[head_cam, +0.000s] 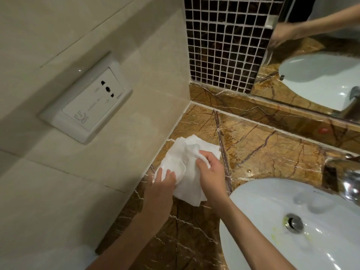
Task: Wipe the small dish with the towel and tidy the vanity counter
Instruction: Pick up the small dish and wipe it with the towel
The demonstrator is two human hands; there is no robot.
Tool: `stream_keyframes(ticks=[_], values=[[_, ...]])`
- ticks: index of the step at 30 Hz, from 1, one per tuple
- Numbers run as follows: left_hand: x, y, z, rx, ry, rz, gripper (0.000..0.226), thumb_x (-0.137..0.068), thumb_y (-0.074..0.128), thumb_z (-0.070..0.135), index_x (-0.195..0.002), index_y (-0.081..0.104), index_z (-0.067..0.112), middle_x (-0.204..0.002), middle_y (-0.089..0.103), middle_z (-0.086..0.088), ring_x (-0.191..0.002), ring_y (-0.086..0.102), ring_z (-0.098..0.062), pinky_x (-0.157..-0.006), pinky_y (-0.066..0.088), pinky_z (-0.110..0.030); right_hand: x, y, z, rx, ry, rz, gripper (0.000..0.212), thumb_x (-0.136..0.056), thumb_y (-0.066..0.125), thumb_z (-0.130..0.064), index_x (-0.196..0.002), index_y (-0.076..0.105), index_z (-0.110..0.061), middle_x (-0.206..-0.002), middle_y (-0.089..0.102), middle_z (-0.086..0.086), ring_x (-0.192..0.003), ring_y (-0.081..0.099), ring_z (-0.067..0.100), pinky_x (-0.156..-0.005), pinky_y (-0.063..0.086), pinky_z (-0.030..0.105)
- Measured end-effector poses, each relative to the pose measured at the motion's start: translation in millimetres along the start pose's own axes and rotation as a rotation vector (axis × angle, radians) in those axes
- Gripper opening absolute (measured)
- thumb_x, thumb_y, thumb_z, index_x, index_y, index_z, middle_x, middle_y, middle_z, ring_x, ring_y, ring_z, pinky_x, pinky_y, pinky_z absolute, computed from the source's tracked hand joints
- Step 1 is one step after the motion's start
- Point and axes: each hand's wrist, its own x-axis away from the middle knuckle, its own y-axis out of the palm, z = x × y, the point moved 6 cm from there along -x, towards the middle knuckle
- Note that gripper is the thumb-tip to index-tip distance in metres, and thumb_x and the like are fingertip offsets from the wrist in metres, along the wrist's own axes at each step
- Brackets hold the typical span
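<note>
A small white dish (172,164) lies tilted over the brown marble counter (263,149), close to the left wall, wrapped in a white towel (190,186). My left hand (162,182) grips the dish's lower left rim, fingers over its edge. My right hand (209,166) is closed on a bunched part of the towel and presses it against the dish from the right. Much of the dish is hidden under the cloth.
A white sink basin (272,221) with a metal drain (294,223) fills the lower right; a chrome tap (348,178) stands at its right. A wall socket (88,108) sits on the left wall. A mirror (315,65) and dark mosaic tiles (224,41) back the counter.
</note>
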Motion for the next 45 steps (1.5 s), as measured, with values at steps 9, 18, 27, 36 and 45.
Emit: stream_keyframes(ticks=[9, 18, 27, 36, 45], values=[[11, 10, -16, 0.612, -0.242, 0.172, 0.075, -0.079, 0.073, 0.033, -0.143, 0.036, 0.017, -0.140, 0.043, -0.015, -0.125, 0.046, -0.025, -0.102, 0.048, -0.039, 1, 3, 30, 0.242, 0.091, -0.263, 0.043, -0.084, 0.062, -0.009, -0.123, 0.054, -0.025, -0.114, 0.060, -0.008, -0.099, 0.055, 0.006, -0.071, 0.043, 0.021], [2, 23, -35, 1.571, -0.803, -0.037, 0.024, -0.088, 0.058, 0.005, -0.112, 0.059, 0.009, -0.105, 0.061, -0.007, -0.094, 0.063, -0.026, -0.058, 0.059, -0.027, -9, -8, 23, 0.198, 0.061, -0.154, 0.020, -0.090, 0.052, 0.002, -0.097, 0.067, -0.008, -0.093, 0.070, 0.008, -0.085, 0.063, 0.022, -0.072, 0.050, 0.026], [3, 12, -37, 1.470, -0.710, 0.075, 0.021, -0.077, 0.073, 0.014, -0.089, 0.066, 0.028, -0.100, 0.067, -0.001, -0.093, 0.067, -0.025, -0.058, 0.060, -0.031, 8, 38, 32, 0.496, -0.057, -0.413, 0.036, -0.098, 0.034, -0.019, -0.127, 0.055, -0.022, -0.115, 0.062, -0.007, -0.100, 0.057, 0.012, -0.083, 0.047, 0.030], [6, 10, -35, 1.448, -0.506, 0.002, 0.031, -0.077, 0.063, 0.023, -0.107, 0.063, 0.028, -0.088, 0.073, 0.004, -0.083, 0.071, -0.017, -0.074, 0.058, -0.034, 20, 50, 39, 0.471, -0.120, -0.418, 0.028, -0.100, 0.033, -0.028, -0.114, 0.058, -0.029, -0.102, 0.064, -0.015, -0.089, 0.059, -0.002, -0.073, 0.046, 0.013], [9, 12, -34, 1.450, -0.498, 0.016, 0.030, -0.090, 0.059, 0.004, -0.117, 0.064, 0.013, -0.095, 0.073, -0.004, -0.082, 0.072, -0.013, -0.071, 0.060, -0.026, 11, 36, 47, 0.537, -0.125, -0.520, 0.037, -0.096, 0.032, -0.026, -0.126, 0.053, -0.034, -0.122, 0.064, -0.002, -0.105, 0.059, 0.013, -0.084, 0.046, 0.031]])
